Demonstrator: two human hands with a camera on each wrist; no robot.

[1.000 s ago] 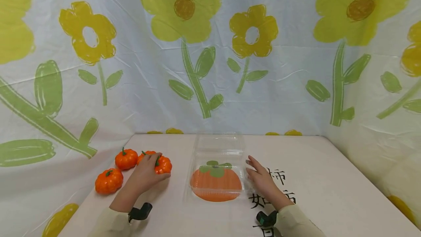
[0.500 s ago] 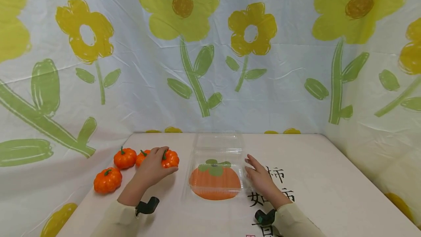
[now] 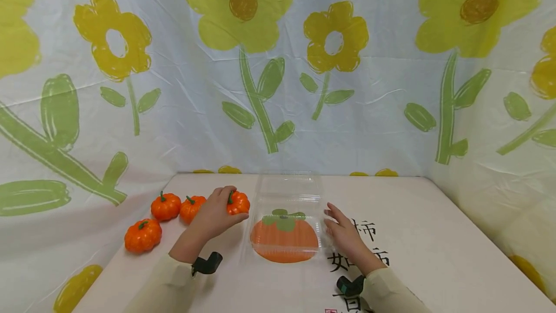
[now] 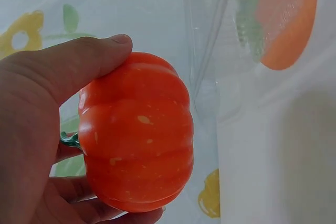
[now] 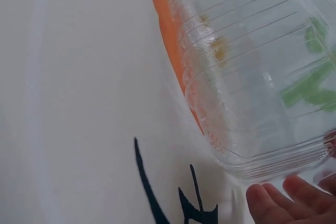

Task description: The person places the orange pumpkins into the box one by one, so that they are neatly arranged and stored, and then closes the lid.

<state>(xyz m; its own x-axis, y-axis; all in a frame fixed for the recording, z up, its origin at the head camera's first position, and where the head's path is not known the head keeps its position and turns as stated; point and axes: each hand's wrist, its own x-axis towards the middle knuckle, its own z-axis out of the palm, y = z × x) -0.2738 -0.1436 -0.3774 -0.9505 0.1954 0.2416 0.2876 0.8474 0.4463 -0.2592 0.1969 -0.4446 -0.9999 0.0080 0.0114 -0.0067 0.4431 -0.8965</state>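
Observation:
My left hand (image 3: 213,220) grips a small orange pumpkin (image 3: 239,203), left of a clear plastic clamshell box (image 3: 289,186). In the left wrist view, the thumb lies on one side of the pumpkin (image 4: 139,135) and the fingers curl round the other, its green stem toward the palm. The box stands with its lid folded back, and a printed orange fruit shows through it. Beside the box's right wall is my right hand (image 3: 346,239), fingers loosely extended. The right wrist view has its fingertips (image 5: 260,199) right at the box's ribbed corner.
Several more pumpkins sit on the left of the table: one at the front (image 3: 143,235), another behind it (image 3: 166,206), and a third (image 3: 191,209) partly behind my left hand. Black characters (image 3: 367,231) are printed on the tablecloth. A flowered curtain (image 3: 382,124) encloses the back and sides.
My left hand has carried the pumpkin rightward and slightly up, away from the other pumpkins and closer to the box. The right hand has stayed beside the box.

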